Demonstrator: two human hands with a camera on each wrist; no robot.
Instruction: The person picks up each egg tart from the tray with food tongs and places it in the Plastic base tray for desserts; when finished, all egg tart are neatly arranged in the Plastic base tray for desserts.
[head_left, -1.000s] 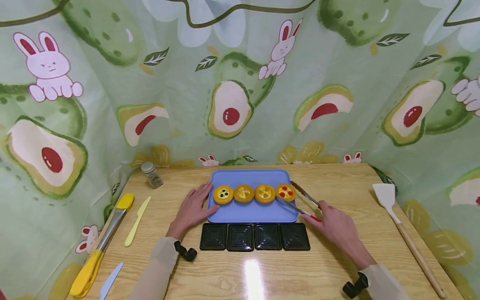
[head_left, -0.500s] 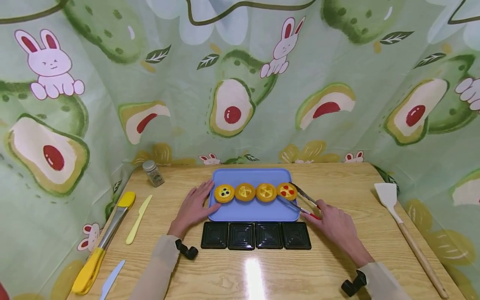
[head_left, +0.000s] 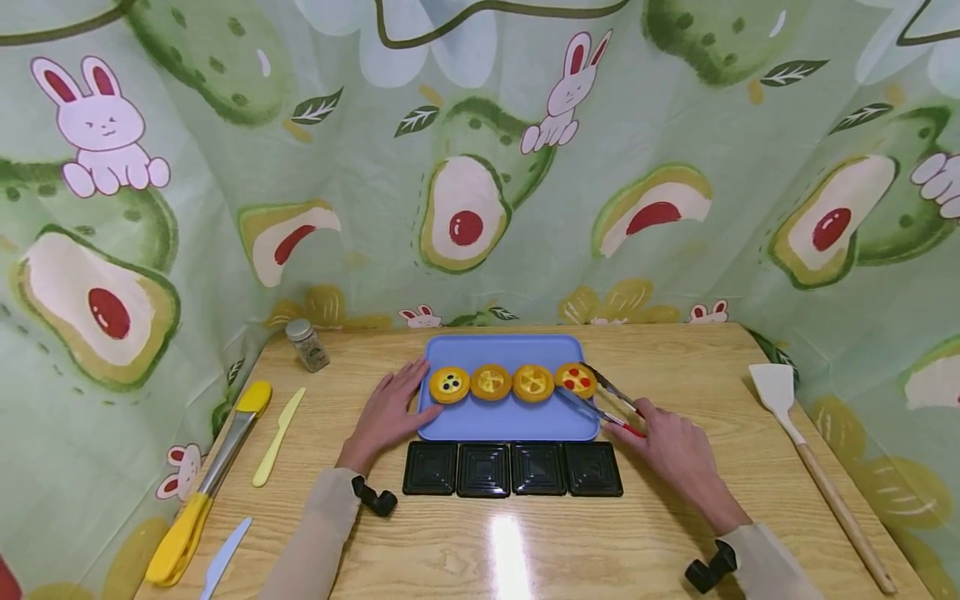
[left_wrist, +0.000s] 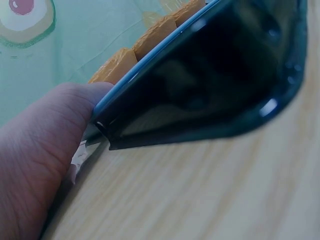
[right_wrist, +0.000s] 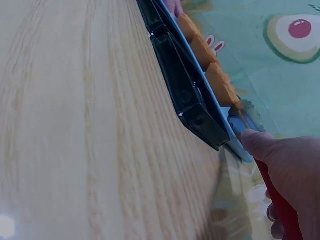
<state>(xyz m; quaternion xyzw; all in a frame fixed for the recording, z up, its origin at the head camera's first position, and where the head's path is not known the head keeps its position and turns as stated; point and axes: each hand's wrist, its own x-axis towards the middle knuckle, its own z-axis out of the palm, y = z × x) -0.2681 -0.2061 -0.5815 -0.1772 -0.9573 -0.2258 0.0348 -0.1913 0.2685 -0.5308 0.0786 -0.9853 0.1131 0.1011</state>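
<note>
In the head view my left hand (head_left: 387, 412) rests at the left side of a blue tray (head_left: 487, 425), fingers extended along it and thumb over the rim. Four-sided black plastic trays (head_left: 483, 469) line its front. A row of egg tarts lies on it: a blueberry-topped one (head_left: 450, 385) near my left thumb, two plain-topped ones (head_left: 491, 382) in the middle, and a red-topped tart (head_left: 576, 380) at the right. My right hand (head_left: 678, 454) grips red-handled tongs (head_left: 618, 423), their dark arms spread on both sides of the red-topped tart. The right wrist view shows the tongs' red handle (right_wrist: 275, 197) under my thumb.
A spice jar (head_left: 307, 345) stands at the back left. Yellow-handled tongs (head_left: 210, 483), a yellow knife (head_left: 278, 437) and a blue knife (head_left: 227, 557) lie at left. A white spatula with a wooden handle (head_left: 825, 479) lies along the right edge. A printed curtain (head_left: 360, 242) surrounds the table.
The head view shifts slightly. Both hands keep their places, and the tongs stay around the red-topped tart, which sits very slightly further from its neighbour.
</note>
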